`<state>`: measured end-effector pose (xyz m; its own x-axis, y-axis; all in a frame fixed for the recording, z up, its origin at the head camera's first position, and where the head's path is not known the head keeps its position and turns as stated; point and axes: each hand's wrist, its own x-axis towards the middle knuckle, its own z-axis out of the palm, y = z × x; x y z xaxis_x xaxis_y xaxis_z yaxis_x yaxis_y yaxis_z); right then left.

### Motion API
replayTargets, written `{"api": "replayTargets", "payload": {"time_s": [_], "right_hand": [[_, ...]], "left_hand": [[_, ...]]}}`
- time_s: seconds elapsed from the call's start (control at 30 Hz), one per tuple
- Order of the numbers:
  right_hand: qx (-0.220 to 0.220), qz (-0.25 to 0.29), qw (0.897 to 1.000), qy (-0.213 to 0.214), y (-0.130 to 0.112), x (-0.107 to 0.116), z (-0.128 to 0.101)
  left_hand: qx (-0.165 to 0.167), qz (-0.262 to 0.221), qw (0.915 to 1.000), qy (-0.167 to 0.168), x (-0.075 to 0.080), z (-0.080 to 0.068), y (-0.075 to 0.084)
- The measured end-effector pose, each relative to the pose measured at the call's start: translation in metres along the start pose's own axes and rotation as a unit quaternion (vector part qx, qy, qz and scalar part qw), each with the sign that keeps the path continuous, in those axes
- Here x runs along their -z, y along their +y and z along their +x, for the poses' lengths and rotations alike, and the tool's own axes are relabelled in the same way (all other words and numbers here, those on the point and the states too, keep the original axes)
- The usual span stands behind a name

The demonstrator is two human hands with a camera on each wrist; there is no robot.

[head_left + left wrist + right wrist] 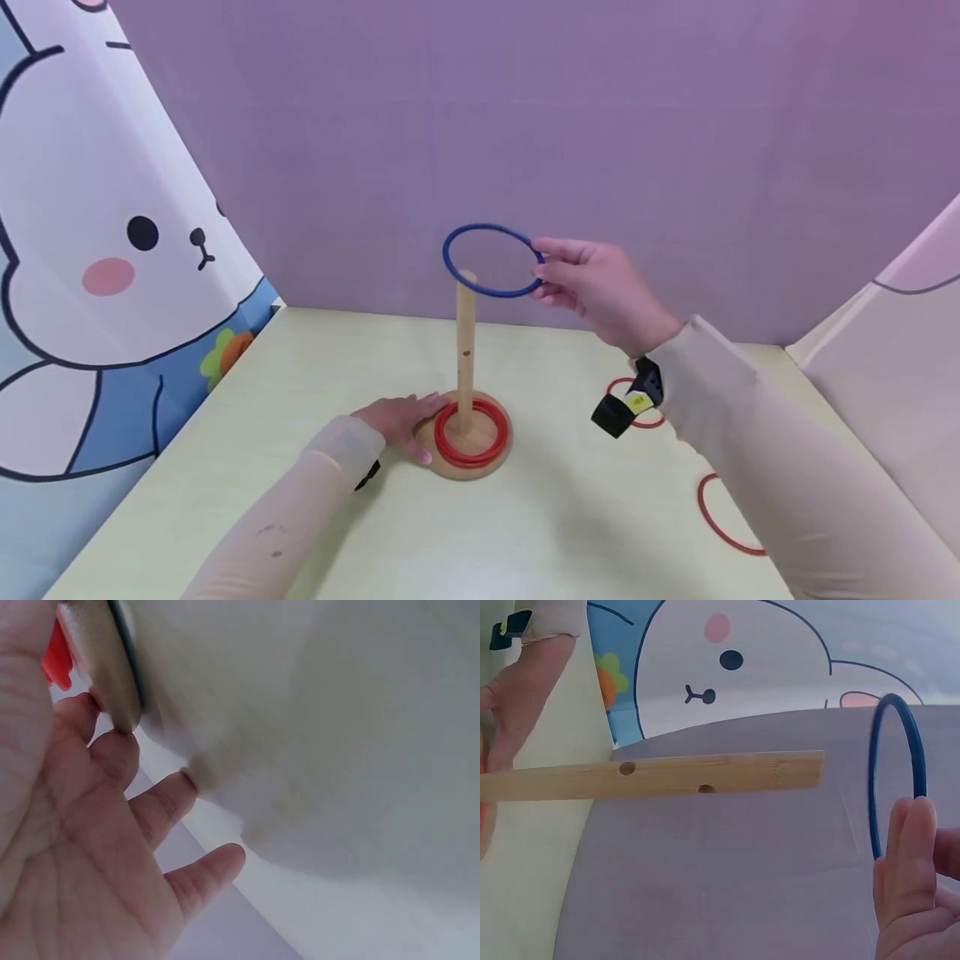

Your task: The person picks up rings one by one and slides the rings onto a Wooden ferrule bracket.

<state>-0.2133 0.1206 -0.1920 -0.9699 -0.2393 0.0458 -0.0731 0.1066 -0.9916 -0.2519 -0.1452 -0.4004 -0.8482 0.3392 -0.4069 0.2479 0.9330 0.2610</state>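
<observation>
The right hand (600, 292), in the centre of the head view, pinches the blue ring (491, 260) at its right edge between thumb and fingers. The ring sits roughly level around the tip of the wooden peg (465, 350), apparently so that the opening lines up with the peg. In the right wrist view the blue ring (896, 776) stands at the right of the frame, just off the end of the peg (667, 776).

The left hand (397, 421) lies flat, fingers straight, against the left edge of the round wooden base (468, 467), probably steadying the stand. 2 red rings (472, 433) are stacked on the base around the peg. In the left wrist view the open palm (82, 840) touches the base rim (105, 667).

2 more red rings (720, 521) lie on the pale table (562, 517) at lower right, one partly hidden by the right wrist.

No brand, label or writing is legible. A cartoon rabbit print (105, 250) covers the left panel.
</observation>
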Motion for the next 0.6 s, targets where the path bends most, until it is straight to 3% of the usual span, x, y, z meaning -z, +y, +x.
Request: {"api": "replayTargets", "payload": {"time_s": [0.2, 0.6], "right_hand": [[-0.016, 0.011, 0.999, -0.036, 0.013, -0.007, 0.003], [-0.024, 0.019, 0.999, -0.024, 0.049, -0.015, 0.006]], "left_hand": [[0.009, 0.012, 0.9999, -0.007, 0.001, 0.0, 0.003], [0.028, 0.009, 0.9996, -0.001, -0.004, 0.003, 0.001]]}}
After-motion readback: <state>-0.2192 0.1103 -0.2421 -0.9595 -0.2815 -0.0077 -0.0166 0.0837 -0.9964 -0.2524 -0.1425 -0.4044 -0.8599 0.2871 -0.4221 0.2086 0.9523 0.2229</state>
